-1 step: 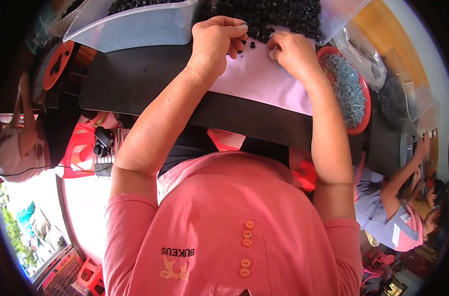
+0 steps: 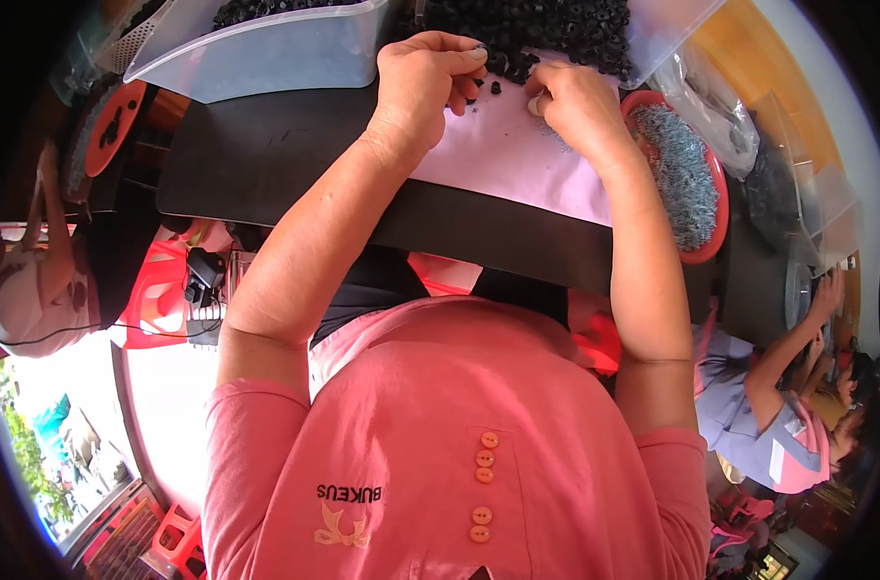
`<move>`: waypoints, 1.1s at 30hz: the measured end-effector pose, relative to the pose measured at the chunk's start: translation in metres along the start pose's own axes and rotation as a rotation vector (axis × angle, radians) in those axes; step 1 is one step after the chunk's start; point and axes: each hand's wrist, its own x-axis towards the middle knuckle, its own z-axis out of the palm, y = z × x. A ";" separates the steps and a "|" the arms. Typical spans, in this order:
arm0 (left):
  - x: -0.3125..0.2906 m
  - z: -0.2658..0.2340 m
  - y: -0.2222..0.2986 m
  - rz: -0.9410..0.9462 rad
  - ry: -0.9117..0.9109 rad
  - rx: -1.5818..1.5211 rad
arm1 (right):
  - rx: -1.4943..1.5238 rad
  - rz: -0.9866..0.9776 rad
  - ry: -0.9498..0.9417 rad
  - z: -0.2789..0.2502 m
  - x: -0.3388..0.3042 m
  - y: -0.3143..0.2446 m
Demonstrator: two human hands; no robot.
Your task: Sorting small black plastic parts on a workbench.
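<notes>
Nothing has shifted since the earlier frame: both of your hands sit as before at the far edge of the pink sheet [image 2: 517, 159]. Your left hand [image 2: 425, 82] is curled, fingers [image 2: 474, 58] pinched at the rim of the pile of small black parts [image 2: 556, 29], which lies just beyond the fingertips. Your right hand [image 2: 575, 106] is clenched on something pale; what it is cannot be told. Loose black pieces [image 2: 495, 87] lie between the hands, nearer the left.
</notes>
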 end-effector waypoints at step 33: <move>0.012 -0.006 -0.005 -0.113 -0.150 -0.579 | 0.631 -0.212 0.394 0.024 -0.014 -0.085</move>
